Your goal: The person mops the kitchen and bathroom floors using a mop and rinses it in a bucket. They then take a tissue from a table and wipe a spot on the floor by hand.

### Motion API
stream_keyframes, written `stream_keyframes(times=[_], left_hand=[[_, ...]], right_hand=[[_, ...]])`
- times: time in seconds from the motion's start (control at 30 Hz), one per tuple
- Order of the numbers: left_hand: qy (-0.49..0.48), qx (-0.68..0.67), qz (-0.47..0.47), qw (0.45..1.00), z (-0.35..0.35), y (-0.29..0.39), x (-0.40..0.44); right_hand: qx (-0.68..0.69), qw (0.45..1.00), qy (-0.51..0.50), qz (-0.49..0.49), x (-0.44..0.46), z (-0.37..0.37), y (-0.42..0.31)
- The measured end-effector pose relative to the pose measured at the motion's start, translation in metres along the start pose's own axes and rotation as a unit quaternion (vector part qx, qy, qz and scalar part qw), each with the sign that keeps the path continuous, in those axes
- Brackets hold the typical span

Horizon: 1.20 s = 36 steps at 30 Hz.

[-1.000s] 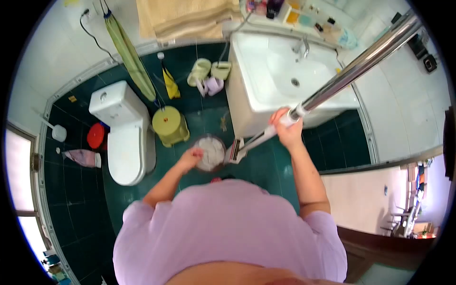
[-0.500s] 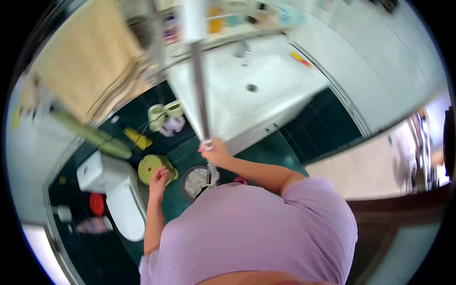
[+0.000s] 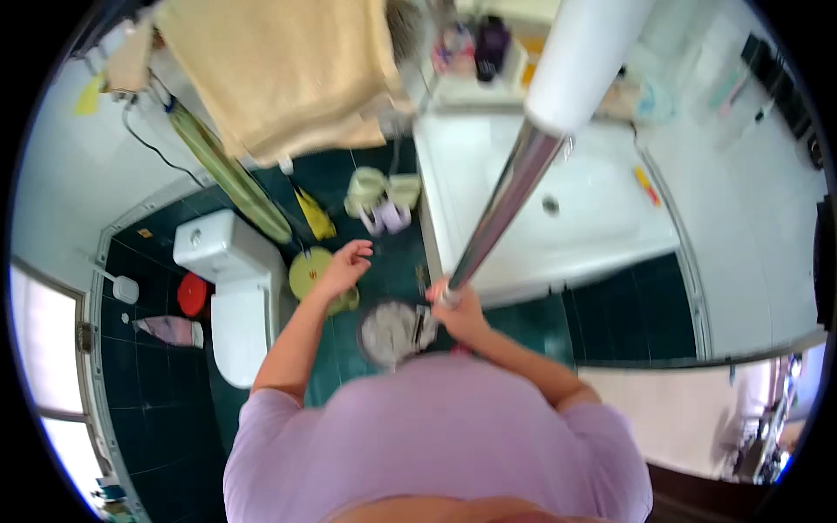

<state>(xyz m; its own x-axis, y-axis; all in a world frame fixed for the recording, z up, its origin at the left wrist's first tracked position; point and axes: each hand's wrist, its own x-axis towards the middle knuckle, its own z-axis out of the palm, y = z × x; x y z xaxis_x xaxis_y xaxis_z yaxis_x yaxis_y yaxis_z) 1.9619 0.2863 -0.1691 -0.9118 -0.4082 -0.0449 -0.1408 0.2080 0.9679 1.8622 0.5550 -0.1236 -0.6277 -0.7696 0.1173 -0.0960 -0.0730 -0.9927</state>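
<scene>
My right hand [image 3: 462,312] is closed round the lower part of a metal pole with a thick white sleeve, which looks like a mop [image 3: 510,196]. The pole slants up to the right in front of the washbasin [image 3: 610,218]. Below my hand, its lower end is partly hidden, beside a round bucket [image 3: 370,349] with whitish contents I cannot make out. My left hand [image 3: 346,266] is held out to the left with its fingers apart and nothing in it. Under it, on the floor, stands a green stool [image 3: 307,272].
A white toilet [image 3: 240,336] stands at left, with a red round lid or basin [image 3: 192,295] behind it. Slippers [image 3: 384,213] hang on the dark tiled wall. A beige towel [image 3: 288,74] hangs at top. A doorway with a pale floor [image 3: 663,401] lies at right.
The view has turned, so the room sits differently in it. The mop pole now leans right and its white sleeve is closer. My left hand has reached forward and its fingers have spread.
</scene>
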Motion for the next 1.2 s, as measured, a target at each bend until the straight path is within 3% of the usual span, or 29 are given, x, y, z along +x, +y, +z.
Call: stream_keyframes(times=[0.07,0.17,0.2,0.27,0.3,0.4,0.47,0.53,0.67,0.73,0.8,0.83,0.93,0.97,1.07,1.2], left_hand=[[0.03,0.028,0.036,0.999,0.003,0.023,0.051],[0.096,0.095,0.158,0.978,-0.014,0.072,0.105],[0.117,0.128,0.155,0.973,-0.016,0.101,0.111],[0.12,0.17,0.138,0.968,-0.019,0.134,0.132],[0.104,0.148,0.191,0.965,-0.018,0.145,0.144],[0.08,0.198,0.226,0.95,-0.004,0.162,0.175],[0.077,0.258,0.211,0.94,0.006,0.166,0.197],[0.047,0.262,0.139,0.954,0.013,0.163,0.209],[0.008,0.242,0.141,0.96,0.009,0.164,0.196],[0.114,0.157,0.283,0.939,0.001,0.153,0.184],[0.154,0.113,0.23,0.954,-0.008,0.18,0.143],[0.181,0.085,0.247,0.948,-0.009,0.185,0.128],[0.181,0.132,0.212,0.951,-0.021,0.212,0.085],[0.191,0.128,0.275,0.934,-0.019,0.22,0.074],[0.184,0.081,0.258,0.945,-0.024,0.235,0.052],[0.172,-0.038,0.341,0.924,-0.021,0.275,0.025]], right_hand=[[0.018,0.999,-0.005,-0.046,0.016,-0.008,0.024],[-0.015,0.998,-0.014,-0.053,0.042,-0.001,-0.018],[0.005,0.998,-0.025,-0.061,0.048,0.002,-0.023],[0.023,0.996,-0.036,-0.074,0.061,0.006,-0.037],[0.043,0.996,-0.036,-0.073,0.06,0.008,-0.056],[0.069,0.993,-0.038,-0.089,0.068,0.005,-0.066],[0.075,0.991,-0.041,-0.108,0.079,0.002,-0.062],[0.095,0.988,0.007,-0.125,0.085,-0.001,-0.049],[0.15,0.98,0.098,-0.086,0.099,-0.009,-0.011],[0.17,0.976,0.109,-0.087,0.114,-0.012,0.011],[0.215,0.96,0.163,-0.071,0.13,-0.011,0.012],[0.234,0.955,0.177,-0.053,0.135,-0.009,0.011],[0.258,0.945,0.197,-0.034,0.162,-0.002,0.021],[0.272,0.94,0.196,-0.058,0.176,-0.001,0.038],[0.255,0.934,0.248,-0.041,0.195,0.01,0.05],[0.263,0.931,0.251,-0.018,0.201,0.028,0.041]])
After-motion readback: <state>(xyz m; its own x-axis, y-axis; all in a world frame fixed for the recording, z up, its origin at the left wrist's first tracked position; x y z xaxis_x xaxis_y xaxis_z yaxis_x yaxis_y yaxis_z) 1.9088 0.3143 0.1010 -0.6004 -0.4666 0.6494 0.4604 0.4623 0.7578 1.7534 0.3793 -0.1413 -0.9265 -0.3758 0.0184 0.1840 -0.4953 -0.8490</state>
